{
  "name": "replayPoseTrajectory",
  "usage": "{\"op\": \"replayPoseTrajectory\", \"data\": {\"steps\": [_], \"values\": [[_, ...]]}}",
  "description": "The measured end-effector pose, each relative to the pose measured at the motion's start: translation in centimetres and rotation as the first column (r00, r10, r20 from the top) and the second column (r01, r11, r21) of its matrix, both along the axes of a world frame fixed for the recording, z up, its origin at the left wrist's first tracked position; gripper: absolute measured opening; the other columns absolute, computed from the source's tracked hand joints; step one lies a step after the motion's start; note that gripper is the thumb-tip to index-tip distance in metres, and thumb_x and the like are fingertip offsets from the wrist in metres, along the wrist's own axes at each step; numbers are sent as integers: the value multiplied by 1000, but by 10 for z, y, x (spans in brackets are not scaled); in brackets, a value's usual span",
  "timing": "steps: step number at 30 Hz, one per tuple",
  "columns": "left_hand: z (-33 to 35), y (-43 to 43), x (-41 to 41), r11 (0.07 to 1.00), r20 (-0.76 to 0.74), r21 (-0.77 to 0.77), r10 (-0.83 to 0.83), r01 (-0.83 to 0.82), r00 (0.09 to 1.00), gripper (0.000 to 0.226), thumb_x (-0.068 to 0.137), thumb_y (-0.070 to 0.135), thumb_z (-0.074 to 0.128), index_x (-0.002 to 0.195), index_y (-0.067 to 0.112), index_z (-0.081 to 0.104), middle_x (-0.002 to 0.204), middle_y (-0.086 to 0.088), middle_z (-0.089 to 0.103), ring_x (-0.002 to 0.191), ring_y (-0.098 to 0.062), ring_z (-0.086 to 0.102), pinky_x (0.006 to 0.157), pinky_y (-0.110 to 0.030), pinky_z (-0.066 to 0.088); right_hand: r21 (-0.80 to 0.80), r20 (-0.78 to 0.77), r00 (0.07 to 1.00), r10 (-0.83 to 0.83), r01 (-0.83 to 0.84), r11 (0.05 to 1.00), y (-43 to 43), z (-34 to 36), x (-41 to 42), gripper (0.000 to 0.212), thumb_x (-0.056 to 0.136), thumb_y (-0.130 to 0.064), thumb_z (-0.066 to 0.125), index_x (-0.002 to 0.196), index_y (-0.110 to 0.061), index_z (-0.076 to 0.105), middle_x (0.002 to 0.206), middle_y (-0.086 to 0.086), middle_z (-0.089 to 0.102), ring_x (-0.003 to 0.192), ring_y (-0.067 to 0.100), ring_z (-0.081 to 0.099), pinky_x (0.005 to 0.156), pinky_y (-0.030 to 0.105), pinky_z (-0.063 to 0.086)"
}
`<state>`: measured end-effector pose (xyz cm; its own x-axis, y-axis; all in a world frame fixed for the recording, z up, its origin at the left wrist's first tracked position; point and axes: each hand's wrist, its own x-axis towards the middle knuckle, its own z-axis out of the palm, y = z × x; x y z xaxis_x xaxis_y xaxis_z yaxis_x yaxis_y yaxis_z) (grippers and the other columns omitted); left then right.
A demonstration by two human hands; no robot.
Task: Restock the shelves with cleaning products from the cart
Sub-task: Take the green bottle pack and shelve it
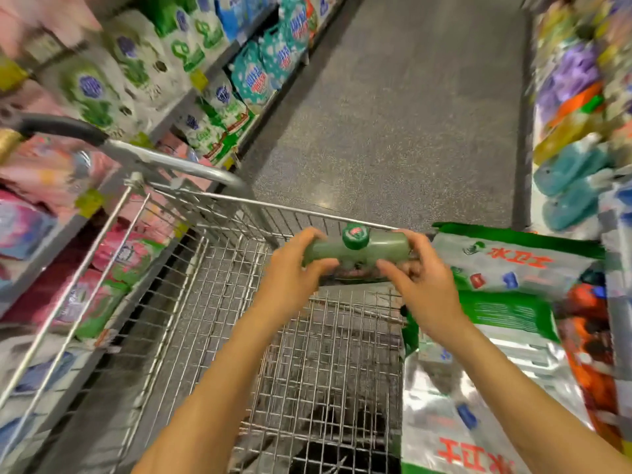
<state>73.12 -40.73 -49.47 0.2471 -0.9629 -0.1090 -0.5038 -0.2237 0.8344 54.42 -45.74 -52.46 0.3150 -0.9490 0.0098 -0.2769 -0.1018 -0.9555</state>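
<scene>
Green translucent soft-plastic pouch (386, 249), oblong from above, smooth, round ridged green cap (355, 236) at centre; located above the silver wire-mesh cart (260, 201). My left hand (290, 270) and right hand (420, 280) grip its ends, fingers curled, forearms outstretched.

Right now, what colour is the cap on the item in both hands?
Green, with a small red mark on top; the cap shows best in the head view.

Ahead of me a grey speckled floor (410, 114) stretches away, faintly shiny, and to my left hang small yellow tags (198, 80), probably price labels, too blurred to read.
</scene>
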Motion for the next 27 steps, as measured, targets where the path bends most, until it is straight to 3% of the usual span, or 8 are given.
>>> {"op": "replayPoseTrajectory", "data": {"steps": [2,4,5,8,11,15,19,27], "values": [[20,5,-1,998,-40,-61,24,-27,999,20,86,14,67,98,25,55,88,13,61,70,-8,62,68,-29,56,62,81,997,-7,2,998,1,19,-3,34,83,-29,70,110,-38,52,89,27,63,63,22,53,55,51,48],[40,12,-3,991,-112,-124,31,-45,993,21,87,14,66,98,28,55,89,11,65,72,-3,63,67,-22,55,30,141,990,-8,4,1000,7,38,-7,37,80,-32,71,113,-29,56,93,29,62,65,31,55,60,61,49],[50,17,-5,983,-166,-170,42,-70,985,22,88,13,65,97,29,54,87,12,66,72,-2,63,64,-19,53,-9,171,985,-11,13,1000,11,47,-9,34,81,-29,72,112,-26,59,93,20,66,68,32,58,64,57,52],[79,34,-15,948,-283,-291,40,-125,958,21,90,12,63,100,29,56,89,11,68,72,4,64,62,-10,47,-111,289,957,6,28,993,28,75,-17,22,81,-28,71,101,-28,64,88,-12,70,76,5,63,66,19,52],[105,56,-27,933,-350,-347,-30,-100,936,23,92,17,60,112,28,55,95,10,68,80,2,65,68,-10,48,-163,352,936,2,59,985,52,103,-25,16,83,-28,69,97,-29,63,87,-13,68,78,5,61,68,13,49],[129,87,-46,931,-394,-363,-134,-20,909,22,89,27,59,110,33,55,111,8,66,106,-5,61,87,-20,50,-146,446,893,-62,141,979,97,137,-44,16,82,-28,68,98,-27,65,91,-9,70,88,10,65,76,24,53],[149,128,-55,881,-457,-459,-349,120,818,18,92,7,54,109,11,57,88,13,70,80,8,64,69,-6,47,-127,510,845,-159,257,958,165,169,-56,31,76,-31,70,104,-19,66,97,-1,71,94,18,67,88,44,53],[177,235,-70,770,-475,-550,-608,325,636,25,90,18,57,112,9,60,93,5,75,83,-1,69,67,-9,49,-189,471,793,-387,519,833,328,214,-66,35,74,-33,69,105,-17,67,103,8,71,101,29,66,94,57,49]]}}
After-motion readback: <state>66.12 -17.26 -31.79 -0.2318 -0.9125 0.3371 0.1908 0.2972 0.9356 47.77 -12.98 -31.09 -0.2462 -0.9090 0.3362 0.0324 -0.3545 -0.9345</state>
